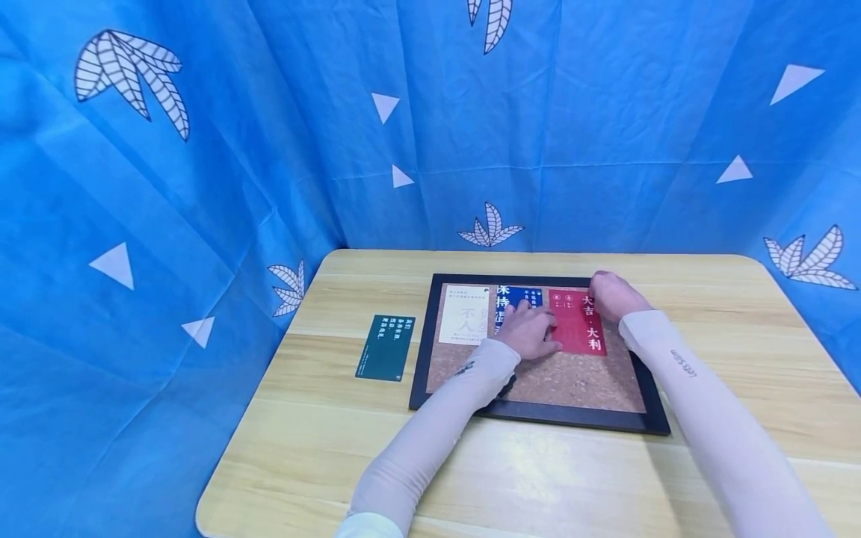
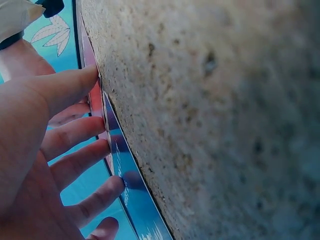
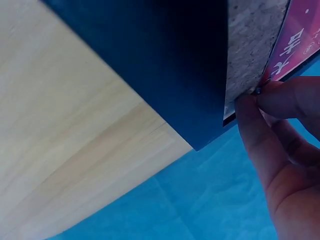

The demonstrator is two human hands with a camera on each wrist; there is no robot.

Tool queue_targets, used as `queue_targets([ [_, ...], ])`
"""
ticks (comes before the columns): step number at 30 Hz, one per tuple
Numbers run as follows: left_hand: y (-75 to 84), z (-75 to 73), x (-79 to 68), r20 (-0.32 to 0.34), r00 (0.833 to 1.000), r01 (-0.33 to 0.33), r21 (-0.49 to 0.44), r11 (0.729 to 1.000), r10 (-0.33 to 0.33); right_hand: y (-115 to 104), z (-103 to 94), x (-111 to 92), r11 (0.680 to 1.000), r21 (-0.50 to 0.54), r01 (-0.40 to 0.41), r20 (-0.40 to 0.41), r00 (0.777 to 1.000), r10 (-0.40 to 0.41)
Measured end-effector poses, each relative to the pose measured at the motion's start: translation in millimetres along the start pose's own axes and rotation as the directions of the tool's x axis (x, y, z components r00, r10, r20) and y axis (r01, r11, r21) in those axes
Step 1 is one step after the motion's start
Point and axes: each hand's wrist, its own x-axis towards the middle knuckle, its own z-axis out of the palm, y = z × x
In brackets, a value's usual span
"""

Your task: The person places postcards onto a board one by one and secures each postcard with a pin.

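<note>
A cork board (image 1: 585,387) in a black frame lies on the table. On it a cream card (image 1: 464,314), a blue card (image 1: 514,297) and a red card (image 1: 572,329) sit side by side. My left hand (image 1: 530,330) rests with spread fingers over the blue card and the red card's left edge. At the red card's upper right corner, my right hand (image 1: 610,296) pinches a small shiny pin (image 3: 258,91) between thumb and finger. Most of the pin is hidden by the fingertips. In the left wrist view, the left fingers (image 2: 80,160) look straight and apart.
A dark green card (image 1: 386,347) with white writing lies on the wooden table (image 1: 303,433), left of the board. Behind the table hangs a blue cloth (image 1: 471,112) with white leaves and triangles. Another blue cloth side closes off the left.
</note>
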Motion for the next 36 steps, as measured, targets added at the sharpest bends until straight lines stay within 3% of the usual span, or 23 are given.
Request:
queue_targets([
  [11, 1.4, 2.3, 0.7, 0.001, 1.000, -0.003, 0.007, 1.000, 0.003, 12.4, 4.0, -17.5, 0.987, 0.070, 0.146, -0.129, 0.982, -0.137],
  [21, 1.7, 3.7, -1.1, -0.004, 1.000, 0.002, 0.005, 1.000, -0.002, 24.8, -8.4, -54.4, 0.952, 0.304, -0.044, -0.120, 0.989, 0.084],
  [27, 1.5, -0.2, -3.7, -0.001, 1.000, -0.002, -0.003, 1.000, 0.002, 41.6, -5.7, -77.0, 0.939, 0.333, -0.089, -0.101, 0.986, 0.130],
  [36, 1.4, 1.3, -2.1, -0.005, 1.000, 0.002, -0.004, 1.000, -0.002, 47.8, 5.0, -101.0, 0.941, 0.320, -0.114, -0.090, 0.985, 0.150],
])
